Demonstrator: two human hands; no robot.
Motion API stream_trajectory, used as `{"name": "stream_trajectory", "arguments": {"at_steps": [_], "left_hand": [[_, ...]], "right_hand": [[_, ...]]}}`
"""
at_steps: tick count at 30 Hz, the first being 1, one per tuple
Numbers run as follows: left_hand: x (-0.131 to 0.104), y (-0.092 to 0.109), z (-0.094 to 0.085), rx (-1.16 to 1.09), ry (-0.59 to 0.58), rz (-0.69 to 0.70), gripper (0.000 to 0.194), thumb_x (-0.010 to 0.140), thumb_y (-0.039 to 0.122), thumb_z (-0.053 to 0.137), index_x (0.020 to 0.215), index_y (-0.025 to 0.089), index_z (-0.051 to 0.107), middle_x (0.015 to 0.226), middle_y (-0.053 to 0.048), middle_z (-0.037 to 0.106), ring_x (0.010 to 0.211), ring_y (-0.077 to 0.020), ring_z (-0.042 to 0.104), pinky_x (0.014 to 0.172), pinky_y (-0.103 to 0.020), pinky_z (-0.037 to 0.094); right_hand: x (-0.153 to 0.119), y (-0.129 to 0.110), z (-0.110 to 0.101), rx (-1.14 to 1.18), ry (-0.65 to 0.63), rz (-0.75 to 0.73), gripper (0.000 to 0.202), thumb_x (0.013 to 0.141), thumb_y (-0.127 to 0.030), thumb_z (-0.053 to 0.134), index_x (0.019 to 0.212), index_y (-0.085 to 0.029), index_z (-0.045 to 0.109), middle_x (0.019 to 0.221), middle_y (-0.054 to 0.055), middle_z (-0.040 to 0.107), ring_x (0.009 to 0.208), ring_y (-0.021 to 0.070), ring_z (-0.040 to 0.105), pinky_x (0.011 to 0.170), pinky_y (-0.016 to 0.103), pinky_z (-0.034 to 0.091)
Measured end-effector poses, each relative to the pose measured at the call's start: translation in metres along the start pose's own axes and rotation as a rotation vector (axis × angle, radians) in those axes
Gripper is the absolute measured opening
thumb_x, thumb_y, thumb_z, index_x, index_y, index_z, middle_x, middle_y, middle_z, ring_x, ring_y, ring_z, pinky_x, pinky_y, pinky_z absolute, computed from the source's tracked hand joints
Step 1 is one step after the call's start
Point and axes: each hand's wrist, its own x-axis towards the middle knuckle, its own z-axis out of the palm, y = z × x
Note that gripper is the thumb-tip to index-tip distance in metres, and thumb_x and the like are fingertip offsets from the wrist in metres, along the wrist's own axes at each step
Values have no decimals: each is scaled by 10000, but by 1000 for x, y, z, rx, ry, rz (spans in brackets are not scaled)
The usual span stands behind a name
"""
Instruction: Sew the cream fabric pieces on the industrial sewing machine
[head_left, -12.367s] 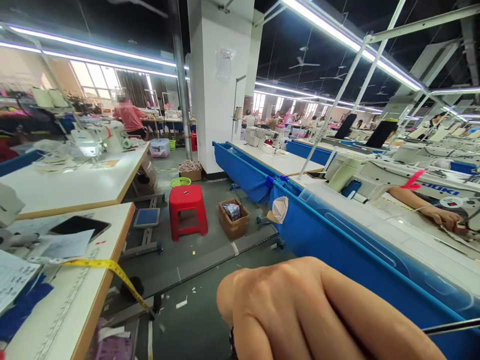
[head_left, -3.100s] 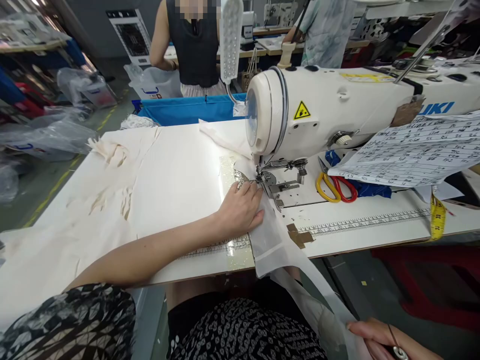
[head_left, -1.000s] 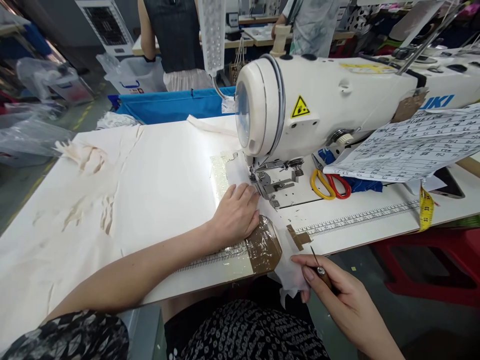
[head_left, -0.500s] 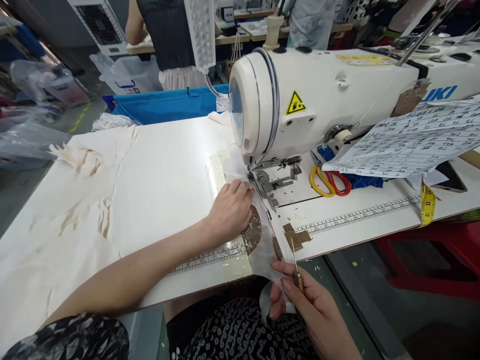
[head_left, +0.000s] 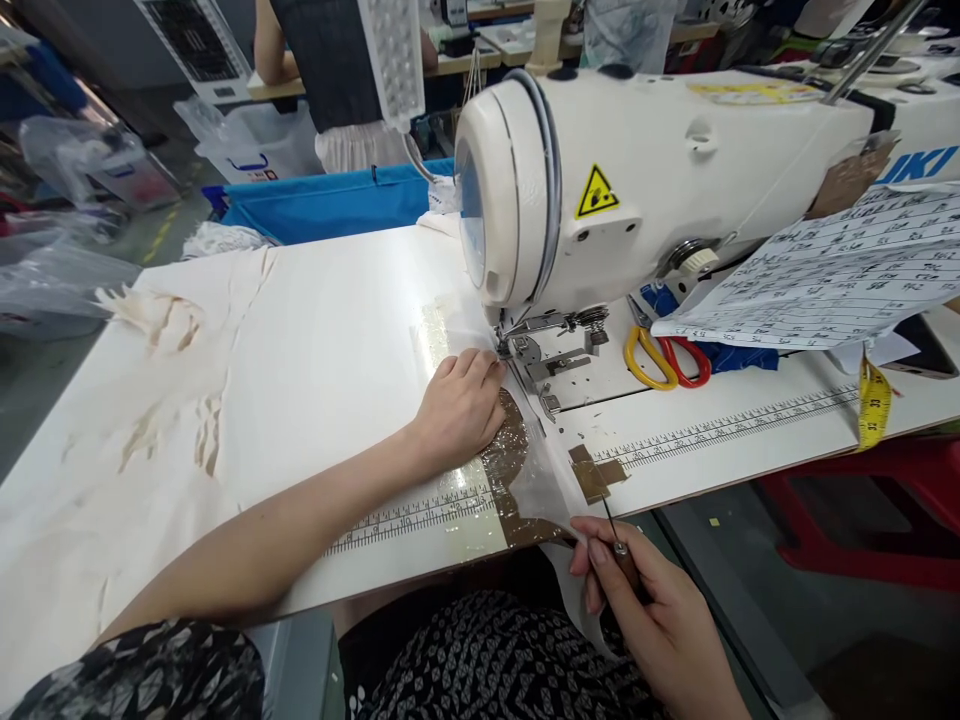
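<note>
A strip of thin white fabric [head_left: 541,482] runs from under the needle area [head_left: 504,345] of the sewing machine [head_left: 637,190] down over the table edge. My left hand [head_left: 463,405] lies on it just in front of the needle, fingers curled together and pressing on the cloth. Below the table's front edge, my right hand [head_left: 652,600] pinches the fabric's near part between thumb and fingers. That same hand also holds an awl [head_left: 625,565] with a wooden handle, its thin metal spike pointing up and away. The fabric's lower end hangs toward my lap.
Yellow-and-red-handled scissors [head_left: 667,360] lie right of the needle, beside a blue cloth. A written paper sheet [head_left: 825,270] hangs below the machine arm; a yellow tape measure [head_left: 873,405] dangles at the edge. Pale cloth pieces [head_left: 165,400] cover the left table. Another person [head_left: 330,70] is behind.
My right hand has moved right and slightly down with the awl, drawing the fabric's near part rightward. My left hand stays almost in place. The view has shifted slightly.
</note>
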Motion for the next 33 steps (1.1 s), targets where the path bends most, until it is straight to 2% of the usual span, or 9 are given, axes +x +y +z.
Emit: {"name": "stream_trajectory", "arguments": {"at_steps": [8,15,22,27,31,33], "left_hand": [[-7,10,-6,-19,3,71,418,965,226,357,1298,59,545,1341,-160,547,1222,-280,484,1022,-418,412],[-9,12,-6,-39,23,82,413,970,230,346,1308,74,527,1356,-181,533,1242,-297,478,1050,-472,402],[-10,15,-5,-48,0,89,431,964,245,350,1314,53,514,1366,-187,520,1264,-312,449,1076,-479,390],[-9,15,-7,-78,-23,44,446,956,248,371,1325,39,506,1376,-178,499,1292,-306,422,1110,-458,374],[-8,13,-8,-105,-10,12,412,967,234,368,1309,67,524,1350,-160,510,1284,-294,432,1083,-458,412],[-6,11,-6,-108,3,7,393,965,226,377,1293,79,536,1337,-153,516,1250,-291,454,1054,-462,442]], "right_hand": [[1,2,-4,0,-1,24,282,1002,-421,514,1110,-202,654,765,25,648,555,124,600,557,211,529],[4,3,-4,-16,7,1,281,1000,-421,522,1129,-218,669,770,29,658,591,134,630,546,206,525],[4,-12,-3,-35,70,49,297,986,-453,525,1063,-211,679,741,19,661,586,137,622,577,216,520],[2,-20,-4,-143,114,49,314,963,-475,536,1035,-219,703,773,28,700,590,145,609,592,218,518],[0,-25,-9,-194,66,15,304,957,-452,545,1087,-246,726,844,31,720,539,132,561,551,218,502],[-1,-32,-13,-227,20,-32,281,954,-428,553,1096,-272,738,910,35,735,599,145,602,579,223,511]]}}
